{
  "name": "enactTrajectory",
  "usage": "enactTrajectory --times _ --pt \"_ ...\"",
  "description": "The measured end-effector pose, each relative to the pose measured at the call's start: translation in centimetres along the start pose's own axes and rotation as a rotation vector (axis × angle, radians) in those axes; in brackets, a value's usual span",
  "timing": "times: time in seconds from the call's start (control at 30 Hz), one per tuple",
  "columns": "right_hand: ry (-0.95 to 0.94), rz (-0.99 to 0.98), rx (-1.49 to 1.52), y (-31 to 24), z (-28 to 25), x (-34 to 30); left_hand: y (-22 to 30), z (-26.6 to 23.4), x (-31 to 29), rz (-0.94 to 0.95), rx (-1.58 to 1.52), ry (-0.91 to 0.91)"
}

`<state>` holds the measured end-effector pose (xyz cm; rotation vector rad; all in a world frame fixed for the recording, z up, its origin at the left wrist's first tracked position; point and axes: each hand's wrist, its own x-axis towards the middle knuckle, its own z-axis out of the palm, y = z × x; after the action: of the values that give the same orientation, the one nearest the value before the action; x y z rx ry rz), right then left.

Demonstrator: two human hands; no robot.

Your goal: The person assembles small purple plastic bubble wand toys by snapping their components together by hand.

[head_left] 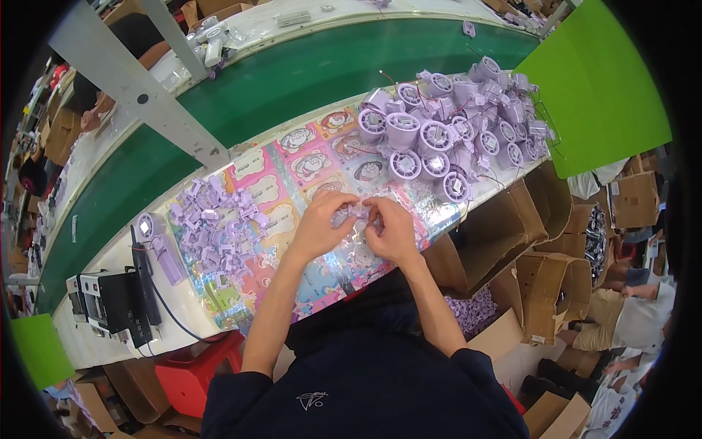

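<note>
Over the middle of the bench, my left hand (pixel 322 225) and my right hand (pixel 393 230) are close together, fingers bent inward. Between their fingertips is a small lilac plastic part (pixel 351 213), partly hidden by the fingers, so its exact shape does not show. Under both hands lies a colourful printed sheet (pixel 318 282) with cartoon pictures. To the left is a loose heap of small lilac plastic brackets (pixel 219 227). On the right, many round lilac housings (pixel 431 135) are piled up, with thin red and black wires sticking out.
At the left end sit a black box-shaped device (pixel 110 304), a black stick-shaped tool (pixel 144 274) and a lilac handheld body (pixel 167 260). A green conveyor belt (pixel 278 84) runs beyond the bench. Cardboard boxes (pixel 486 241) stand at the right, a red stool (pixel 186 377) below left.
</note>
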<state>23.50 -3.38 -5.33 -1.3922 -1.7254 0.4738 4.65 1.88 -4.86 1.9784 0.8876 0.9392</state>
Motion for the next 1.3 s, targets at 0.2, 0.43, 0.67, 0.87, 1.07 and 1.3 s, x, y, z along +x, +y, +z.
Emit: enactTrajectory --times 0.2,0.43,0.67,0.87,1.07,1.3 --pt "0.037 0.038 -0.001 -0.6 0.3 0.1 -0.7 0.2 -0.2 -0.118 -0.154 0.074" --pt "0.041 -0.013 -0.065 -0.3 0.4 0.1 -0.7 0.3 0.0 -0.053 -0.035 0.099" --pt "-0.004 -0.023 -0.069 -0.8 0.0 0.3 -0.3 0.7 -0.3 -0.110 0.020 0.168" --pt "-0.013 -0.028 -0.100 -1.0 -0.2 0.3 -0.1 0.5 -0.2 -0.047 0.098 0.140" --pt "-0.004 -0.014 -0.090 -0.6 0.1 0.2 0.6 0.1 0.0 0.020 0.103 0.083" --pt "-0.007 -0.020 -0.127 -0.9 0.0 0.3 0.5 0.0 0.1 0.021 0.079 0.081"
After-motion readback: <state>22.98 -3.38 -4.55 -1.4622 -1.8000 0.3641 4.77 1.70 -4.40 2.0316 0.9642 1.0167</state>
